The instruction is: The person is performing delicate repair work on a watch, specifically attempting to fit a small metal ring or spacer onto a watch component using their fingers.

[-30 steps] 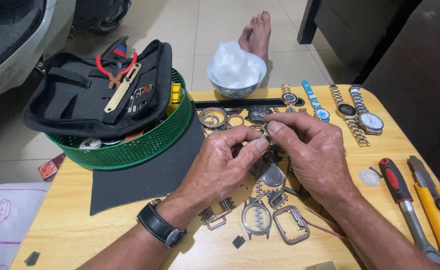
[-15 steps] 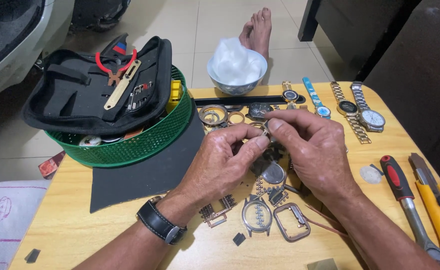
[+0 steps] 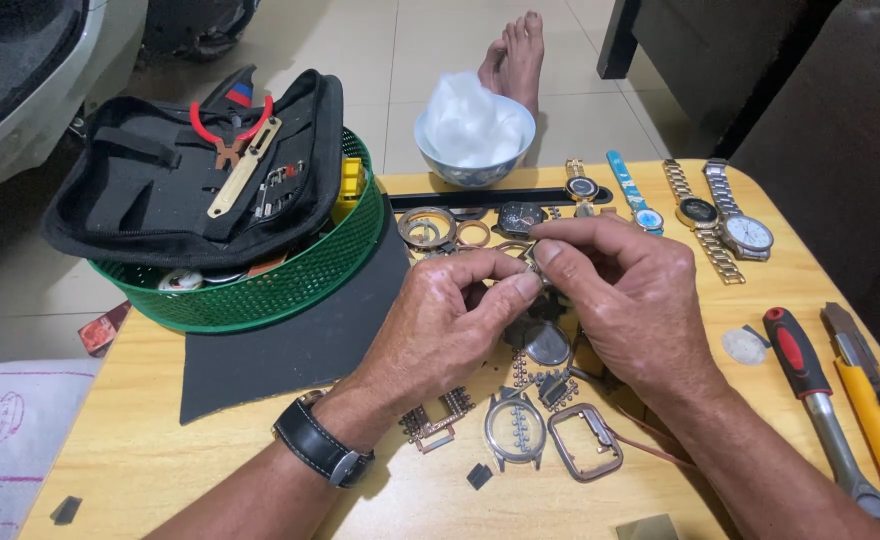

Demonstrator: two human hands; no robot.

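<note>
Pale wood grain runs across your worktop [image 3: 210,450], where round and squarish metal watch cases [image 3: 550,435] lie on it beside a dark rubbery mat [image 3: 290,350]. A green mesh basket [image 3: 290,280] carries a black fabric tool pouch [image 3: 160,180]. Since a moment ago almost nothing has shifted. Your left hand [image 3: 450,320] and right hand [image 3: 630,290] meet fingertip to fingertip above the cases, both pinched shut on a small metal part [image 3: 532,262], barely visible.

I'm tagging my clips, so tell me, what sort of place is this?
Probably a home watch-repair spot: a low wooden table on a tiled floor, strewn with watches and empty watch cases, beside a tool pouch in a green basket.
</note>
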